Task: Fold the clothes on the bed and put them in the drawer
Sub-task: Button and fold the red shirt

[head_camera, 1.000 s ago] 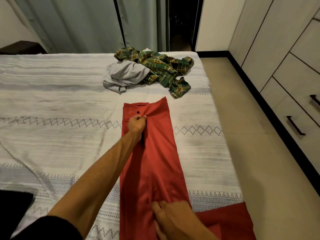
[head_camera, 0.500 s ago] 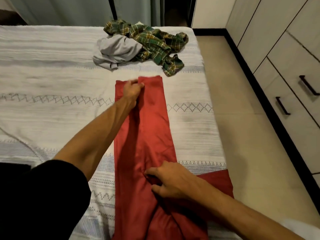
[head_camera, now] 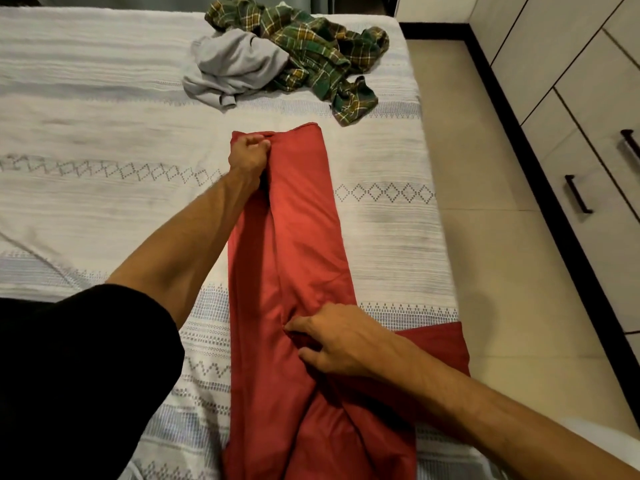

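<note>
On bed [head_camera: 104, 116] | left hand [head_camera: 247, 157] grip clenches far end of long red cloth garment [head_camera: 301, 237], anchoring it | right hand [head_camera: 332, 341] grip pinches mid-fold, aligning layers lengthwise.

Bare bedspread [head_camera: 104, 209] left — plaid shirt [head_camera: 311, 53], seemingly touching grey garment [head_camera: 235, 71], crowds far end.
</note>
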Motion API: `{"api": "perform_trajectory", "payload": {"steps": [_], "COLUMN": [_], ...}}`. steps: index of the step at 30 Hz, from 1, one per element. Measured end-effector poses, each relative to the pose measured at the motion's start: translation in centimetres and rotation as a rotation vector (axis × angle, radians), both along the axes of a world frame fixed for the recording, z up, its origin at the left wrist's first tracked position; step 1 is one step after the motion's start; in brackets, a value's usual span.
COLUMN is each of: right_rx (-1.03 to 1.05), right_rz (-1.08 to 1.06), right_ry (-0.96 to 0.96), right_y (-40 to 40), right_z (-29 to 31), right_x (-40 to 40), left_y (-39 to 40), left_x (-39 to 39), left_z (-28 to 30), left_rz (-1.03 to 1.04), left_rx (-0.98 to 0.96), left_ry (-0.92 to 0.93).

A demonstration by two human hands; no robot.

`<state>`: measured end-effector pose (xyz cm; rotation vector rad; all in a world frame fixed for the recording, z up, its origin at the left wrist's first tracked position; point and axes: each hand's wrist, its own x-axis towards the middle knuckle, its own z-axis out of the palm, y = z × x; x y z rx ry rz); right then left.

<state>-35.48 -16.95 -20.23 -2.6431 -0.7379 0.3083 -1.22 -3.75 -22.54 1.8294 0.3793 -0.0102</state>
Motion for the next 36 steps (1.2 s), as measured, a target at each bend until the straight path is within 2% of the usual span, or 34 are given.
{"api": "perform_trajectory", "payload": {"steps": [10, 16, 20, 21, 23, 25, 28, 31, 33, 36], "right_rx": [0.021, 0.064, -0.007, -0.019, -0.025, -0.027, -0.039, -0.026, -0.093, -0.183], "right_rz": [-0.038, -0.118, -0.153, -0.165, -0.184, -0.187, -0.246, -0.316, -0.342, -0.402], "right_ry": [0.016, 0.063, 0.061, 0.067, 0.076, 0.074, 0.102, 0.279, 0.390, 0.423], "right_y": [0.4, -0.7, -1.1, -1.0, -0.7, -0.6, -2.0, -6.2, -9.6, -13.9], "right_z": [0.1, 0.8, 1.0, 1.1, 1.7, 2.4, 3.2, 4.0, 4.5, 4.9], "right_x": [-0.6, -1.8, -3.5, -3.7, -4.1, -4.4, -5.1, -5.7, -6.3, -7.2], "left_y": [0.7, 2.0, 2.0, 1.9, 1.6, 1.3, 1.3, 2.0, 2.3, 2.3], "left_x": [-3.1, -12.9, -20.3, -21.9, -24.7, -26.9, -28.8, -30.0, -30.3, -30.7], "left_z": [1.0, 1.5, 2.2, 2.3, 3.0, 3.4, 3.4, 3.5, 3.6, 4.0], "left_rz": [-0.077, -0.306, -0.388, -0.413, -0.458, -0.465, -0.417, -0.370, -0.367, -0.358], "left_rx": [-0.251, -0.161, 0.219, 0.243, 0.192, 0.206, 0.191, 0.159, 0.137, 0.115], "left_ry": [0.080, 0.179, 0.279, 0.330, 0.434, 0.454, 0.406, 0.343, 0.316, 0.302]}}
